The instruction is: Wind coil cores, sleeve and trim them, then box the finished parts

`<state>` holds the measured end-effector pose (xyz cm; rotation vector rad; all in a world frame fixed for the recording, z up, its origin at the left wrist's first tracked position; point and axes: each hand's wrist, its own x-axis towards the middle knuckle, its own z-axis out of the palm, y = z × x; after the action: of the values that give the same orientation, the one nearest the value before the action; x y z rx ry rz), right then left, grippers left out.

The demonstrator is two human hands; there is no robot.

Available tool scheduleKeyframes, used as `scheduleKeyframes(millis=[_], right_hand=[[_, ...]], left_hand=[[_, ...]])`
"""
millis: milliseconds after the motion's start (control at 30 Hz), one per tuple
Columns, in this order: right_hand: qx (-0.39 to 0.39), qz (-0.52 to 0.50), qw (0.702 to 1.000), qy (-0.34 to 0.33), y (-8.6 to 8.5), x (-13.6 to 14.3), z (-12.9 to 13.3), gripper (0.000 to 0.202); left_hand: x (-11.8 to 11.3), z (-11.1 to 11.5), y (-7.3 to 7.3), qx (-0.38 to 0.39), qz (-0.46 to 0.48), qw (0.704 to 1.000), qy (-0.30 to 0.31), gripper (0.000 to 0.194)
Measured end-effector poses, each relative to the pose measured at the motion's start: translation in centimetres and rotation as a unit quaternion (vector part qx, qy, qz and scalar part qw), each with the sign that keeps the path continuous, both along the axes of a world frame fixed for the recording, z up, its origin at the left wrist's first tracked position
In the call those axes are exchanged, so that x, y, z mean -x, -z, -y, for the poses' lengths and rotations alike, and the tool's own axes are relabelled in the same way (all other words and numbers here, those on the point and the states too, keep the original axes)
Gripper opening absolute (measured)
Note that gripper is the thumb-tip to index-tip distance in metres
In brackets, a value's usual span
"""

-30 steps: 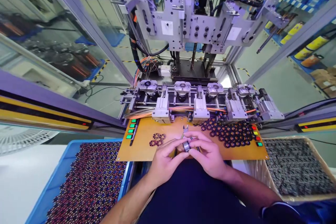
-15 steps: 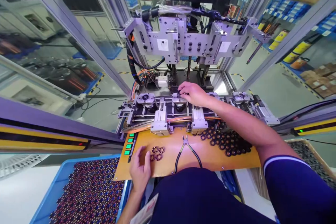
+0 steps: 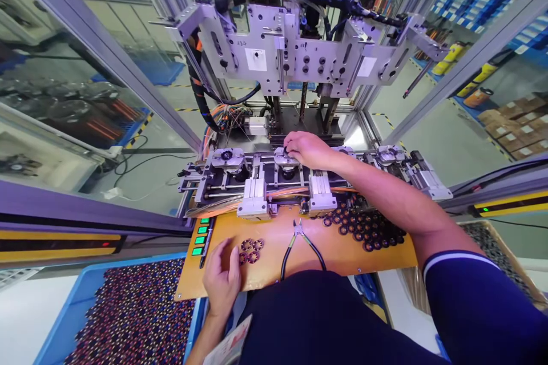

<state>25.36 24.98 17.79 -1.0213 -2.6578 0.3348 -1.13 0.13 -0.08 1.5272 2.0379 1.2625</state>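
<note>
My right hand point(image 3: 305, 149) reaches across to the second fixture point(image 3: 287, 166) from the left on the machine. Its fingers are closed around a small black ring point(image 3: 285, 152) at the fixture's top, largely hidden by the fingers. On the orange work board point(image 3: 265, 274), my left hand point(image 3: 222, 275) rests near the front left edge, fingers curved and apart, holding nothing. Just right of it lies a small group of copper-wound rings point(image 3: 252, 251). Cutting pliers point(image 3: 298, 231) lie with their handles spread toward my body. Many black rings point(image 3: 368, 228) cover the board's right side.
A blue tray point(image 3: 72, 302) full of wound rings stands at left. Above the fixtures hangs a metal head plate point(image 3: 295, 60) with rods. Green buttons point(image 3: 201, 239) line the board's left edge. A box of dark parts point(image 3: 499, 251) is at right.
The camera view has shifted slightly. My right hand stays at the same fixture with its fingers on the ring; my left hand stays beside the wound rings.
</note>
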Motion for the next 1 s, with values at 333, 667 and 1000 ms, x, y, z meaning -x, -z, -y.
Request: scheduleKeyframes(millis=[333, 667, 1000], right_hand=[[-0.012, 0.080, 0.996, 0.025, -0.8, 0.7, 0.5, 0.020], [-0.038, 0.145, 0.987, 0.050, -1.0, 1.7, 1.3, 0.025], [-0.060, 0.109, 0.992, 0.027, 0.7, -0.5, 3.7, 0.041]], left_hand=[[-0.1, 0.0, -0.3, -0.013, -0.009, 1.000, -0.002, 0.034], [-0.2, 0.0, -0.4, -0.027, -0.015, 1.000, 0.003, 0.032], [-0.2, -0.1, -0.5, -0.029, -0.007, 1.000, -0.010, 0.032]])
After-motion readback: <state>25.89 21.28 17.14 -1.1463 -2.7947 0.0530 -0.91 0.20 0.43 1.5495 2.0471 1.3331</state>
